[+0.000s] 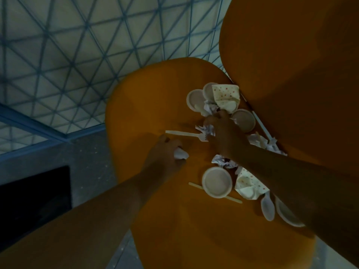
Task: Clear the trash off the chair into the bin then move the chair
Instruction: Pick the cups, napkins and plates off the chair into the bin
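An orange chair (147, 105) fills the middle of the head view, its seat strewn with trash: small paper plates (216, 182), dotted napkins (226, 95), crumpled paper (224, 162), a plastic fork (184, 133), a wooden stick (195, 185) and a spoon (267, 208). My left hand (165, 156) rests on the seat, fingers closed around a white crumpled paper ball (180, 153). My right hand (223, 129) reaches into the pile near the backrest and grips another crumpled paper wad (206, 129). No bin is clearly in view.
The orange backrest (291, 74) rises at the right. A tiled floor with a triangular line pattern (68, 55) lies beyond the seat. A grey ledge (87, 156) with a dark opening (35, 200) sits at the left.
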The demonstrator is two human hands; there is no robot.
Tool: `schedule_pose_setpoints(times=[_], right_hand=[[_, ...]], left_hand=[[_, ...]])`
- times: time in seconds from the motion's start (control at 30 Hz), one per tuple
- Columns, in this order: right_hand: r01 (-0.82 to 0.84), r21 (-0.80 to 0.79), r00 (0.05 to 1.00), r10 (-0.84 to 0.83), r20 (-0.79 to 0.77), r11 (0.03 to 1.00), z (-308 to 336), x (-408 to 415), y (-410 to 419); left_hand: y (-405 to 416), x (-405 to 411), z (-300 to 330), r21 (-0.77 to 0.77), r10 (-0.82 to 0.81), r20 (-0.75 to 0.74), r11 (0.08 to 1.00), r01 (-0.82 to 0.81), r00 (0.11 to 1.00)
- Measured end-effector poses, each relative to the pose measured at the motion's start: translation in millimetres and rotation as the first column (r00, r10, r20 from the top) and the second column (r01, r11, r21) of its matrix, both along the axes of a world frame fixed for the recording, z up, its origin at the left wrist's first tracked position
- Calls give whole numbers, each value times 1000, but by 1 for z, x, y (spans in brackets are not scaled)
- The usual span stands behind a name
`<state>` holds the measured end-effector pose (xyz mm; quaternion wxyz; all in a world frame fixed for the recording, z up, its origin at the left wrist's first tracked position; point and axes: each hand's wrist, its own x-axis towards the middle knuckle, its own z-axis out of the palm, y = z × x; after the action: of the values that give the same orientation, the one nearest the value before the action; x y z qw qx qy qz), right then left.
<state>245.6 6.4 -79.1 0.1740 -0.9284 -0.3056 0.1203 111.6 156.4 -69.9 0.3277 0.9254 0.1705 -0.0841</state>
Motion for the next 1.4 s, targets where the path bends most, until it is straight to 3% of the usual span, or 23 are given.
schedule_pose_setpoints(times=[0.17,0.3,0.47,0.67,0.8,1.13,1.27,1.4], right_hand=[[1,207,1000,-4,13,978,22,-9,-10],[-27,339,991,-18,129,940,44,-27,-19],[-64,441,983,-21,185,895,69,-71,-54],[-35,520,998,6,57,853,83,-155,-124],[12,467,994,42,-105,884,81,-227,-185],[95,422,980,-10,-201,901,28,-349,-306],[94,299,980,-35,-195,950,-28,-403,-341],[-19,86,942,46,-333,996,-99,-452,-369]], left_hand=[[-2,-3,14,-57,56,120,997,-50,991],[-15,-11,37,-71,110,204,993,-97,973],[-58,-47,63,-47,153,298,988,-146,942],[-129,-120,80,-38,232,365,971,-235,902],[-187,-183,80,-24,266,362,961,-277,893],[-279,-303,40,14,138,339,988,-152,931],[-304,-343,5,-41,125,310,992,-119,942],[-325,-381,-33,-73,144,252,989,-129,957]])
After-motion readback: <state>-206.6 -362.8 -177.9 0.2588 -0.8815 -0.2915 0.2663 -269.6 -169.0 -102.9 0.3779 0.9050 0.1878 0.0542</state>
